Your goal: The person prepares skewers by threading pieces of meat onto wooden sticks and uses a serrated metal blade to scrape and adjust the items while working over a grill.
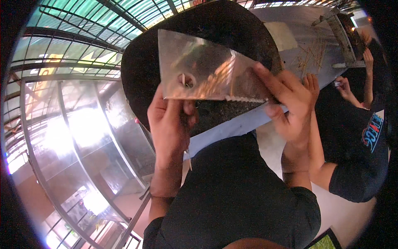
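Barred roof and wall framework (78,37), overhead and to the left, dark bars against green sheeting. Framed glazed panel (78,128), tall, standing at the left, bright with reflected light. Desk (304,27), grey-blue, extending to the upper right. Dark rounded surface (143,70), broad, behind the work; its kind cannot be told. Co-worker's dark shirt (352,128), at the right, printed in blue and red. Wearer's black shirt (232,195), lower middle, facing the work. Clear plate (207,66), see-through and tapering toward the right, raised between the wearer's two hands in front of the dark surface; the two-ended support probably serves to steady it, and the dark backing likely helps its outline to show. Left hand (168,124), grasping the plate near its lower left corner, fingers curled beneath, apparently so that most of the face is left uncovered. Right hand (296,108), grasping the narrow end, forefinger along the upper side and thumb below, presumably to keep that end from swinging. Co-worker's hand (311,82), just behind the right hand; contact cannot be told. Thin sticks (313,52), tan, lying loosely scattered on the desk. Toothed stretch (246,99), on the plate's lower edge, left free of fingers. Round opening (186,80), in the plate's left part, above the left hand.
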The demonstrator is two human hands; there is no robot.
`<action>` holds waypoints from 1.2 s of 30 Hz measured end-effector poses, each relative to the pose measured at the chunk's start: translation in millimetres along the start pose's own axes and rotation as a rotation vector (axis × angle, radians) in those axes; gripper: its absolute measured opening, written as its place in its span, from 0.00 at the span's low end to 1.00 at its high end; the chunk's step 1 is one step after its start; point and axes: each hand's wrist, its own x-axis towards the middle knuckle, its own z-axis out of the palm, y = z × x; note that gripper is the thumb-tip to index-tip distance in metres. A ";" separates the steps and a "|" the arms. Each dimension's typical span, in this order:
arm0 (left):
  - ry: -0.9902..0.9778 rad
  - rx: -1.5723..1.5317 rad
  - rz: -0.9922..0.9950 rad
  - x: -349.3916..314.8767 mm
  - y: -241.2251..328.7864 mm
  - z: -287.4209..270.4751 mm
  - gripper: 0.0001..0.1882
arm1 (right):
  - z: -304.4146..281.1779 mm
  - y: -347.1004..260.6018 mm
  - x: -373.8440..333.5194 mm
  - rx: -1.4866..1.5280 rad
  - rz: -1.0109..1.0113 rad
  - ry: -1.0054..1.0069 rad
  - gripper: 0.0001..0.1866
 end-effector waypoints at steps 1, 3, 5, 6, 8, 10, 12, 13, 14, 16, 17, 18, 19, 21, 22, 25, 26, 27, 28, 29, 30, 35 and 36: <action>0.002 -0.022 -0.027 -1.4 -3.5 -1.4 0.11 | 1.1 -1.7 -0.1 -0.002 -0.008 -0.014 0.29; -0.022 0.565 0.248 -1.5 -9.6 -8.1 0.15 | 7.8 -4.8 -1.8 0.064 -0.025 -0.052 0.30; -0.053 0.560 0.276 -2.9 -10.0 -4.4 0.19 | 12.8 -8.4 -4.0 -0.020 -0.009 -0.128 0.33; -0.040 0.258 0.175 -4.7 -8.2 1.8 0.22 | 14.2 -9.3 -4.4 -0.038 -0.023 -0.167 0.34; -0.064 0.522 0.324 -2.1 -14.3 -4.9 0.22 | 15.2 -12.6 -2.1 -0.074 -0.069 -0.199 0.36; -0.099 1.059 0.595 -1.2 -11.1 -9.5 0.21 | 14.4 -17.9 -0.2 -0.126 -0.070 -0.207 0.36; -0.077 1.008 0.600 -1.2 -13.3 -8.9 0.17 | 17.2 -20.0 -1.8 -0.156 -0.075 -0.213 0.36; -0.064 0.983 0.602 -2.2 -14.8 -7.8 0.15 | 20.7 -19.1 -3.5 -0.159 -0.079 -0.213 0.37; -0.073 1.019 0.581 -4.8 -13.8 -5.9 0.14 | 23.0 -18.7 -4.7 -0.161 -0.082 -0.208 0.37; -0.101 1.130 0.568 -10.8 -15.7 -8.4 0.14 | 26.4 -21.3 -6.8 -0.129 -0.056 -0.177 0.35; -0.115 1.194 0.585 -11.0 -17.1 -11.3 0.15 | 27.1 -22.1 -7.2 -0.115 -0.045 -0.160 0.35; -0.130 1.258 0.605 -10.8 -18.5 -14.3 0.15 | 26.9 -22.0 -7.4 -0.135 -0.055 -0.164 0.35; -0.139 1.311 0.632 -9.6 -19.4 -16.0 0.16 | 26.6 -21.5 -7.6 -0.156 -0.065 -0.167 0.35; -0.120 1.355 0.628 -8.9 -24.3 -22.0 0.18 | 24.4 -20.5 -7.3 -0.187 -0.081 -0.191 0.34; -0.094 1.346 0.596 -14.7 -30.4 -29.5 0.19 | 23.2 -20.6 -7.8 -0.197 -0.087 -0.215 0.34; -0.063 1.216 0.483 -11.6 -34.6 -37.0 0.19 | 18.5 -20.6 -9.6 -0.147 -0.082 -0.171 0.33; 0.001 1.150 0.428 -13.2 -36.5 -41.6 0.19 | 20.7 -20.6 -6.8 -0.121 -0.105 -0.193 0.33; -0.016 1.092 0.379 -4.3 -37.8 -42.3 0.18 | 20.7 -19.1 -9.8 -0.160 -0.102 -0.141 0.33; 0.006 1.041 0.331 -1.7 -37.3 -43.0 0.18 | 19.6 -18.0 -5.8 -0.143 -0.121 -0.146 0.33; 0.017 0.999 0.302 3.7 -38.3 -43.9 0.18 | 18.8 -15.4 -3.8 -0.119 -0.142 -0.146 0.33; 0.017 0.977 0.286 7.4 -37.8 -44.0 0.18 | 20.5 -15.0 -4.1 -0.116 -0.117 -0.145 0.32; -0.025 0.949 0.255 18.8 -39.5 -38.2 0.17 | 22.2 -10.2 -8.5 -0.150 -0.076 -0.108 0.30; -0.026 0.954 0.254 18.6 -38.6 -38.2 0.17 | 22.3 -9.5 -8.4 -0.149 -0.074 -0.108 0.30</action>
